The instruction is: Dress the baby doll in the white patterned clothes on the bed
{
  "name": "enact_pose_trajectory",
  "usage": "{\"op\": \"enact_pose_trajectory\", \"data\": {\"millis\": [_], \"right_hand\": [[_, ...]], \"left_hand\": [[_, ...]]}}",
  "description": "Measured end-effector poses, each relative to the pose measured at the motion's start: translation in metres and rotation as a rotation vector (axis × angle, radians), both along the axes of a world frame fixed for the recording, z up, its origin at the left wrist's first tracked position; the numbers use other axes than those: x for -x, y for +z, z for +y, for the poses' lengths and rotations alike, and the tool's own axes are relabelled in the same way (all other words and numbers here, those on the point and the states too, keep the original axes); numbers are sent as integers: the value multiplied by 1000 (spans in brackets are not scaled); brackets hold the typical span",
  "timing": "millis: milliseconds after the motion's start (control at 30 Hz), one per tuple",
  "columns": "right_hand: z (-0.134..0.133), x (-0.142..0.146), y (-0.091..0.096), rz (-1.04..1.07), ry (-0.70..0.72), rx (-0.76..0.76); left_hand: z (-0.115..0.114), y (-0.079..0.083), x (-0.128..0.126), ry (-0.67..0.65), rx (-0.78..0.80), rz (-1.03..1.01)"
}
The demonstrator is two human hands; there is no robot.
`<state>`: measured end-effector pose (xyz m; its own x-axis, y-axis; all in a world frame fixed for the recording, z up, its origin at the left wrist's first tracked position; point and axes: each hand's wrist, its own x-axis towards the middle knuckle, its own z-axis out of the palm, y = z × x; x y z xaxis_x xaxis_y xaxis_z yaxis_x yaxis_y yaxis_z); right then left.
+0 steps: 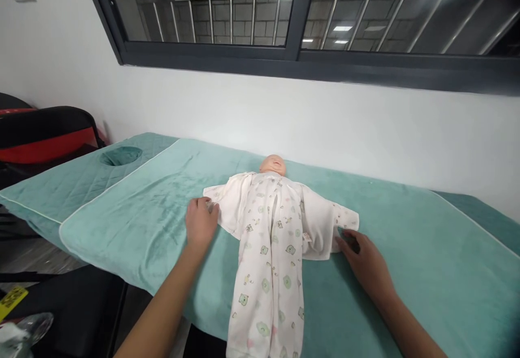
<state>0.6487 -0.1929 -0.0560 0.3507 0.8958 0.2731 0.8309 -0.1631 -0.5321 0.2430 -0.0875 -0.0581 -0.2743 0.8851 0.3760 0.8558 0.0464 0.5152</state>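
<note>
A baby doll (273,165) lies face up, with only its head showing. Over its body is a white baby romper (266,249) printed with green bears, its legs reaching toward me. A white baby top (319,222) is spread beneath it, sleeves out to both sides. My left hand (201,221) is at the left sleeve, thumb and fingers closed on its lower edge. On the right, my right hand (368,260) pinches the top's edge just below the sleeve cuff. The doll's arms and legs are hidden by the clothes.
A green padded bed (154,228) carries everything, with a face hole (121,156) at its left end. Behind it are a white wall (345,125) and a barred window (227,17). Black-and-red chairs (46,136) stand left; a black seat (77,304) holds some packaging.
</note>
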Motion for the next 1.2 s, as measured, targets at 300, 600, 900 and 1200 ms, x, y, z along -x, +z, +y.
{"op": "enact_pose_trajectory", "data": {"millis": [300, 600, 900, 1200], "right_hand": [[34, 10, 45, 519, 164, 148], [57, 123, 104, 565, 569, 19], [0, 146, 66, -209, 641, -195], [-24, 129, 33, 45, 577, -221]], "left_hand": [[-8, 7, -10, 16, 104, 113], [-10, 1, -1, -65, 33, -152], [-21, 29, -11, -275, -155, -598], [-64, 87, -86, -1083, -203, -16]]}}
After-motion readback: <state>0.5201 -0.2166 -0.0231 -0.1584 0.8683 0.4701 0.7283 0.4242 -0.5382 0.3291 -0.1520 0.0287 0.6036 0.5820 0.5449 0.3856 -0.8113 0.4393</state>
